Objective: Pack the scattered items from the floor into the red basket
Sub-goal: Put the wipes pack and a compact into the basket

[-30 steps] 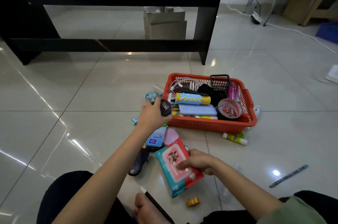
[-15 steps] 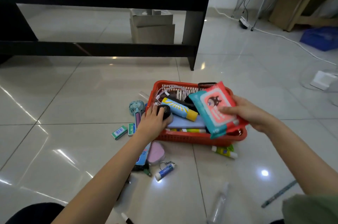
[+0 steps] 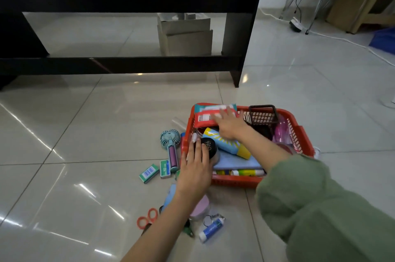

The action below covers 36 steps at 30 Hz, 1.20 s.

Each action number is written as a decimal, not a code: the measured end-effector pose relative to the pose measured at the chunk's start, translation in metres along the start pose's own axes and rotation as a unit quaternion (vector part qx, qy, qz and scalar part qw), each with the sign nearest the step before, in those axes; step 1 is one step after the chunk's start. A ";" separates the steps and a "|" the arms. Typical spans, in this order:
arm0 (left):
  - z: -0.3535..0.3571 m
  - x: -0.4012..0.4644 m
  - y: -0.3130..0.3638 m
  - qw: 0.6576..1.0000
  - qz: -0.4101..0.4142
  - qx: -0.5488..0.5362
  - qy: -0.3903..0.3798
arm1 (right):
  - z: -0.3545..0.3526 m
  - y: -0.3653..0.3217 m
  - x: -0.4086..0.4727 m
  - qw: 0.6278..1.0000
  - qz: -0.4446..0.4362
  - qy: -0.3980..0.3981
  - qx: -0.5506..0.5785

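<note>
Wipes pack [image 3: 211,114] now inside basket [image 3: 299,133] (far-left corner).

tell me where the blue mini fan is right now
In the head view the blue mini fan lies on the floor just left of the red basket, above two green boxes.

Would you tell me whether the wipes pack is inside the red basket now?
Inside: the wipes pack stands on edge against the red basket's far wall, with the right hand pressing on it.
</note>
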<state>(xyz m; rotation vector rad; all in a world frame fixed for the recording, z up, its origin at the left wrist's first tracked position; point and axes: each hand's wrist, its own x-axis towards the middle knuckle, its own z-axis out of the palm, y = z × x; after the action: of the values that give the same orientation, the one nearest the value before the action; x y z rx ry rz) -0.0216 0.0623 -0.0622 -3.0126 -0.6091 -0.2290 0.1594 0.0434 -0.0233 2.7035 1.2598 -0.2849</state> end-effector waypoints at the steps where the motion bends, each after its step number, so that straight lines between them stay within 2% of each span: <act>1: 0.001 0.000 -0.001 1.000 -0.004 0.001 0.011 | 0.010 0.002 0.005 0.998 0.004 -0.054 0.045; 3: 0.003 0.002 -0.002 0.999 -0.018 0.001 0.035 | 0.015 0.009 0.012 0.994 -0.004 -0.070 0.088; 8: -0.002 0.006 0.003 0.996 -0.065 -0.056 -0.009 | 0.007 0.018 0.019 0.997 0.003 -0.014 0.078; 10: -0.004 0.007 0.003 0.994 -0.070 -0.081 -0.022 | 0.006 0.015 0.022 0.996 0.007 -0.026 0.089; 13: -0.003 0.006 0.002 0.991 -0.079 -0.104 -0.001 | -0.003 0.013 0.020 0.995 -0.007 -0.033 0.090; 16: 0.002 0.009 0.002 0.979 -0.092 -0.171 -0.053 | -0.019 0.013 0.006 0.993 -0.029 -0.070 0.096; 18: 0.005 0.009 0.000 0.977 -0.112 -0.179 -0.043 | -0.022 0.008 -0.012 0.990 -0.049 -0.085 0.097; 20: 0.003 0.007 -0.001 0.981 -0.118 -0.152 -0.031 | -0.012 0.002 -0.035 0.989 -0.053 -0.044 0.130; 23: -0.008 0.002 0.000 0.988 -0.105 -0.104 0.037 | 0.014 -0.004 -0.078 0.983 -0.053 0.087 0.155; 25: -0.017 -0.005 -0.003 0.991 -0.093 -0.082 0.052 | 0.029 -0.007 -0.108 0.968 -0.081 0.187 0.149; 28: -0.013 -0.022 -0.018 0.989 -0.100 -0.065 0.087 | 0.043 -0.012 -0.147 0.940 -0.144 0.272 0.150; 30: -0.003 -0.043 -0.032 0.979 -0.154 -0.112 0.077 | 0.055 -0.014 -0.169 0.937 -0.185 0.265 0.131; 31: 0.003 -0.057 -0.038 0.969 -0.199 -0.140 0.045 | 0.062 -0.016 -0.177 0.940 -0.206 0.244 0.121; 33: 0.017 -0.085 -0.050 0.951 -0.256 -0.166 -0.044 | 0.079 -0.023 -0.190 0.956 -0.224 0.152 0.113; 36: 0.028 -0.115 -0.058 0.937 -0.189 -0.173 -0.237 | 0.107 -0.038 -0.202 0.975 -0.210 -0.022 0.070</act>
<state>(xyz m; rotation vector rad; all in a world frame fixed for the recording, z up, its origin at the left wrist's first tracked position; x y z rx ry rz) -0.1454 0.0742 -0.1065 -3.2654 -1.3178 0.4439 -0.0088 -0.1048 -0.0824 2.4936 1.8547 -0.4940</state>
